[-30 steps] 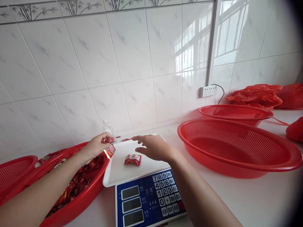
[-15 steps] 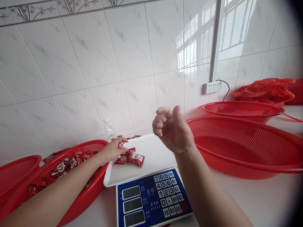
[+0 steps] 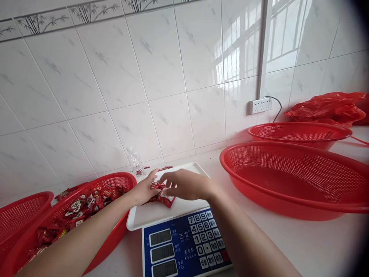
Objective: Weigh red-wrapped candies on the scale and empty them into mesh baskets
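Observation:
Small red packets (image 3: 166, 200) lie in a pile on the white tray (image 3: 187, 207) of a blue scale (image 3: 184, 242). My left hand (image 3: 144, 189) is at the left side of the pile, thumb and fingers apart around the packets, touching them. Over the right part of the pile is my right hand (image 3: 186, 184), palm down with its fingers curved and apart, holding nothing visible. Many more red packets (image 3: 95, 200) fill the red basket (image 3: 122, 177) to the left, partly behind my left forearm.
Another red basket (image 3: 25, 207) stands at the far left. Two red baskets, a near one (image 3: 288, 207) and a far one (image 3: 300, 127), are on the right, with red plastic bags (image 3: 325, 107) behind. A clear plastic bottle (image 3: 135, 161) stands by the wall, and a power strip (image 3: 261, 105) is mounted on it.
My right hand has come down and left from above the tray to the packets, turning palm down. My left hand has shifted slightly down onto the pile.

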Tool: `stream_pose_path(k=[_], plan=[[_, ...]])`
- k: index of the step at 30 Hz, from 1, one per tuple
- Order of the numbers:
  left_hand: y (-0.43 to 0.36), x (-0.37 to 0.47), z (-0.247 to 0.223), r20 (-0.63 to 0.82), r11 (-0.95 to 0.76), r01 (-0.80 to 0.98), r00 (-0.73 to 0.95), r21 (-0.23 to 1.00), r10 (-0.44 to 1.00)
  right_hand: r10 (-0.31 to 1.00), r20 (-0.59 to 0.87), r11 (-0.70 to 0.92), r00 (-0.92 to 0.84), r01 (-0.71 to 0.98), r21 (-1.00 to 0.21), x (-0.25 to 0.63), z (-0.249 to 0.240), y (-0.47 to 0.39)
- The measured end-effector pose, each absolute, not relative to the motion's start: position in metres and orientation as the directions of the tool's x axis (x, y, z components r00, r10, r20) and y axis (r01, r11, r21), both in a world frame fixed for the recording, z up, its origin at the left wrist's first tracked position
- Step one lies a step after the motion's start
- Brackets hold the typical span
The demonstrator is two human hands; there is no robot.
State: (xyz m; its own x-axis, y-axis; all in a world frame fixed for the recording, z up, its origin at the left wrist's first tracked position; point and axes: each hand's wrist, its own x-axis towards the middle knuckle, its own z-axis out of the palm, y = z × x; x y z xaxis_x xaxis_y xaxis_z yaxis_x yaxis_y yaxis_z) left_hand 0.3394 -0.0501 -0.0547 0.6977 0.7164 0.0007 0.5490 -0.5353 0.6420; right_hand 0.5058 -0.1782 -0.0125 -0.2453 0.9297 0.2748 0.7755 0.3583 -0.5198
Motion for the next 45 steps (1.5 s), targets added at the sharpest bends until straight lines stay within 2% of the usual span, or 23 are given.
stream_pose_path(k=[3,8,16,20,22,25,29,34,37,40,42,45], plan=[[-0.049,0.332,-0.053,-0.006,-0.528,0.567,0.685,0.632,0.728,0.959,0.117,0.282,-0.256,0.894,-0.349,0.497,-0.023,-0.167],[-0.05,0.323,-0.051,-0.009,-0.61,0.528,0.76,0.591,0.649,0.944,0.053,0.328,-0.326,0.909,-0.257,0.493,-0.033,-0.156],[-0.063,0.336,-0.051,0.056,-0.588,0.669,0.637,0.456,0.768,0.953,0.077,0.3,-0.293,0.874,-0.382,0.496,-0.039,-0.153],[-0.067,0.335,-0.049,-0.032,-0.574,0.614,0.697,0.542,0.716,0.961,0.102,0.277,-0.257,0.884,-0.377,0.497,-0.039,-0.153],[-0.066,0.333,-0.047,-0.026,-0.557,0.589,0.701,0.585,0.713,0.963,0.117,0.271,-0.244,0.883,-0.384,0.497,-0.039,-0.153],[-0.063,0.328,-0.047,0.068,-0.547,0.596,0.637,0.588,0.768,0.96,0.135,0.279,-0.245,0.875,-0.396,0.494,-0.04,-0.152],[-0.062,0.326,-0.051,0.19,-0.624,0.595,0.629,0.506,0.754,0.955,0.089,0.294,-0.282,0.875,-0.386,0.49,-0.04,-0.153],[-0.063,0.326,-0.052,0.092,-0.637,0.502,0.739,0.585,0.667,0.964,0.052,0.26,-0.259,0.897,-0.358,0.492,-0.035,-0.155],[-0.054,0.316,-0.046,0.181,-0.613,0.519,0.657,0.596,0.732,0.976,0.072,0.22,-0.208,0.91,-0.351,0.498,-0.033,-0.157],[-0.038,0.291,-0.044,0.279,-0.541,0.619,0.474,0.569,0.835,0.978,0.102,0.205,-0.18,0.911,-0.358,0.503,-0.032,-0.159],[-0.029,0.268,-0.048,0.207,-0.416,0.718,0.365,0.558,0.908,0.978,0.124,0.204,-0.169,0.907,-0.368,0.505,-0.032,-0.16],[-0.024,0.233,-0.064,-0.086,-0.276,0.826,0.361,0.491,0.929,0.978,0.138,0.199,-0.157,0.9,-0.388,0.505,-0.031,-0.162]])
